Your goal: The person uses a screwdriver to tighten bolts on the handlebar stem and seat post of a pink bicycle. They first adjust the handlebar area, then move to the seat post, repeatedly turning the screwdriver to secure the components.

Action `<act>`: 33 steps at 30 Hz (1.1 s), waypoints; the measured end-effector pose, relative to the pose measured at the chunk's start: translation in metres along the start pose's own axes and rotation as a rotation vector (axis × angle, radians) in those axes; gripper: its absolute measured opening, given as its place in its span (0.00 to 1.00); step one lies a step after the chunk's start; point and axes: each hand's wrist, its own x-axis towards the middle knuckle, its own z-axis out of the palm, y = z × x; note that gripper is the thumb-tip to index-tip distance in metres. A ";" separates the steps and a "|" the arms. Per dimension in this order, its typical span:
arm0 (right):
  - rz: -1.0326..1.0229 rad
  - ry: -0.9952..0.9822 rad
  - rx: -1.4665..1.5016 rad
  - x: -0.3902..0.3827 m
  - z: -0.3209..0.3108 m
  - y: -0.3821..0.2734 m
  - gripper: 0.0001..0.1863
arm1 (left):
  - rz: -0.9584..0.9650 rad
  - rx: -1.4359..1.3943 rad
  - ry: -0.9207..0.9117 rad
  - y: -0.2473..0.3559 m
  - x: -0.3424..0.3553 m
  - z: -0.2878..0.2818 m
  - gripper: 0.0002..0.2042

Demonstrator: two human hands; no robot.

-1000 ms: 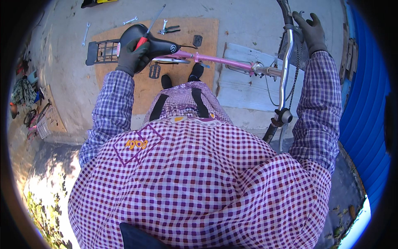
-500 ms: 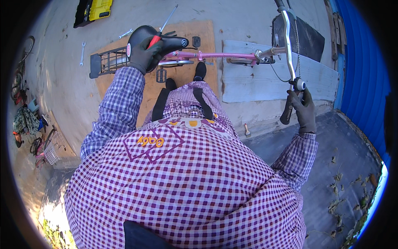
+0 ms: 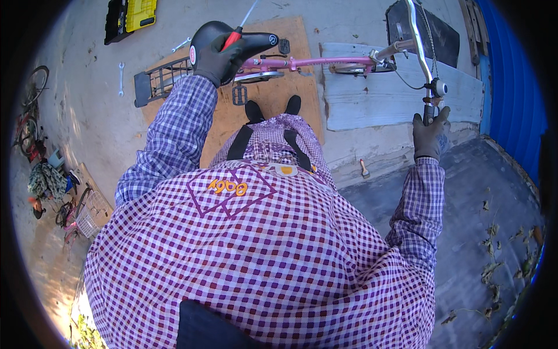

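Wrench (image 3: pixel 121 78), hammer (image 3: pixel 364 168) lie near bicycle (image 3: pixel 325 61).

Pink bicycle frame (image 3: pixel 314 61), black saddle (image 3: pixel 232 39) (checked purple shirt (image 3: pixel 261 250)).

Bicycle (image 3: pixel 325 61) on board (image 3: pixel 279 110), crosswise.

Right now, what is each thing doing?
Left hand: gloved, on the black saddle, holding a red-handled tool.
Right hand: gloved, fingers closed on the handlebar grip.
Pink bicycle: upright.
Yellow toolbox: lying on the ground.
Spanner: lying untouched.
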 end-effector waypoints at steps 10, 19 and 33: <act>-0.040 0.094 0.201 -0.006 0.005 -0.007 0.49 | 0.036 0.033 0.056 -0.001 0.005 -0.010 0.21; -0.369 0.573 0.252 -0.005 0.009 -0.008 0.44 | -0.124 0.202 0.152 0.021 0.002 -0.022 0.27; -0.329 0.326 0.254 0.130 -0.005 -0.068 0.41 | -0.366 0.271 0.075 0.039 -0.038 0.030 0.29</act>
